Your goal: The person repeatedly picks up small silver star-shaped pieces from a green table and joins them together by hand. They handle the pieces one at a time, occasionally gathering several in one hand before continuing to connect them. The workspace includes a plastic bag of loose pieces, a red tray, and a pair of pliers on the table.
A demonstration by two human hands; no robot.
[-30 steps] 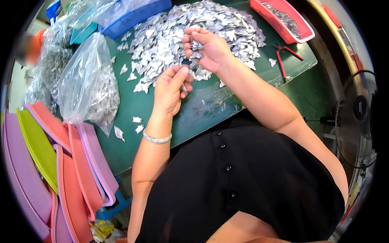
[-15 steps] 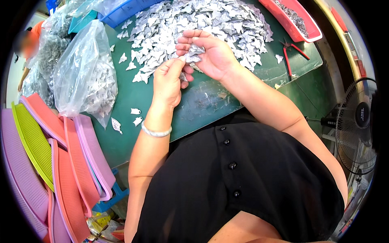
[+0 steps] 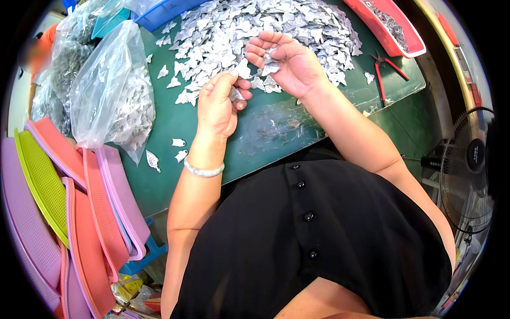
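Thumb and forefinger of my left hand (image 3: 217,103) pinch a flat, silver-grey, butterfly-shaped metal piece (image 3: 243,69). More grey pieces (image 3: 236,94) show under its curled lower fingers. To its right and slightly farther away, my right hand (image 3: 297,66) is cupped palm up, fingers bent around a few similar metal pieces (image 3: 271,63). Both hands are over the near edge of a big heap of such pieces (image 3: 212,40), spread on a green table (image 3: 255,138). A pale bangle (image 3: 204,171) circles my left wrist.
Red-handled pliers (image 3: 381,80) lie right of the heap, by a red basket (image 3: 390,32) of metal parts. At left are a clear bag of pieces (image 3: 127,101), three loose ornaments (image 3: 152,160) and stacked plastic baskets (image 3: 48,196). A fan (image 3: 470,165) stands right; a person (image 3: 45,45) is far left.
My hands have moved apart; the right one went up and right with pieces in its palm. The left one now holds a single piece up between thumb and forefinger.
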